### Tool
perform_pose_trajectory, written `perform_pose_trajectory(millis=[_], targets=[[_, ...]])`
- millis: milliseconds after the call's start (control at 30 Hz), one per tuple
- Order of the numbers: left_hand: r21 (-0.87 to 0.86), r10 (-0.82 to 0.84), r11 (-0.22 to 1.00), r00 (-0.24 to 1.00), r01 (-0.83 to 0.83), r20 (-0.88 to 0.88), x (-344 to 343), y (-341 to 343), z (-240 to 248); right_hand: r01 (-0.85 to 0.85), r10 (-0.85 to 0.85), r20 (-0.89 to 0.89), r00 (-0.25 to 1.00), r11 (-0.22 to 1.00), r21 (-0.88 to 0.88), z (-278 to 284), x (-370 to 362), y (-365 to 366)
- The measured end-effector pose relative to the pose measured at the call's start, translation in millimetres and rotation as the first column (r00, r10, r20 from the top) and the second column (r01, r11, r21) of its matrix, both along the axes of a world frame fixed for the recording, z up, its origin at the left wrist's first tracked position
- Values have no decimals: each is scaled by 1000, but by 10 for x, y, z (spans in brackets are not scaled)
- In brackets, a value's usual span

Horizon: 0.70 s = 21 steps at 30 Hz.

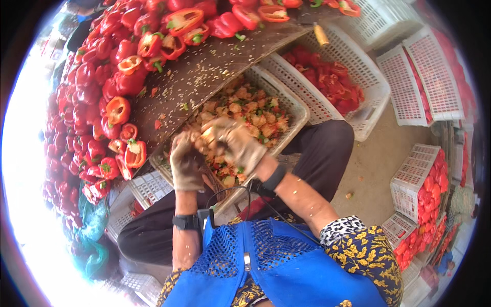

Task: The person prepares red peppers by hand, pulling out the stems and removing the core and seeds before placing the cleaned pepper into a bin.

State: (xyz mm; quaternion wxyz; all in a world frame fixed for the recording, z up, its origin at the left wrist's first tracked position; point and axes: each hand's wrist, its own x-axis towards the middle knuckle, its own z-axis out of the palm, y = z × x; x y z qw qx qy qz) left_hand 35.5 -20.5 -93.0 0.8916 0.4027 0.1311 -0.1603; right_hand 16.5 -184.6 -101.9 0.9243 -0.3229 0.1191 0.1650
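Note:
Both my hands wear soiled light work gloves and meet above a white crate filled with pale, seedy pepper cores and green stem bits. My left hand is curled, its fingers turned toward the right hand. My right hand is bent inward with closed fingers, close beside the left. Motion blurs the fingertips, and a small pale-orange bit shows at the right fingers. What either hand holds cannot be made out. Along the sloping board just beyond lie halved red bell peppers and scattered seeds.
Whole red peppers are heaped at the left. A yellow-handled tool rests at the board's right end. Next to the core crate stands a white crate holding red pepper pieces. More crates line the right side.

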Motion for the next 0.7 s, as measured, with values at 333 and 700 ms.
perform_pose_trajectory(millis=[333,700], targets=[[91,-284,958,853,272,439,799,-1076,1787,-22,-74,1,997,-320,-947,-792,632,-1004],[474,580,366,594,-801,557,860,1371,843,-219,729,-682,64,-656,-722,-1404,-30,491]])
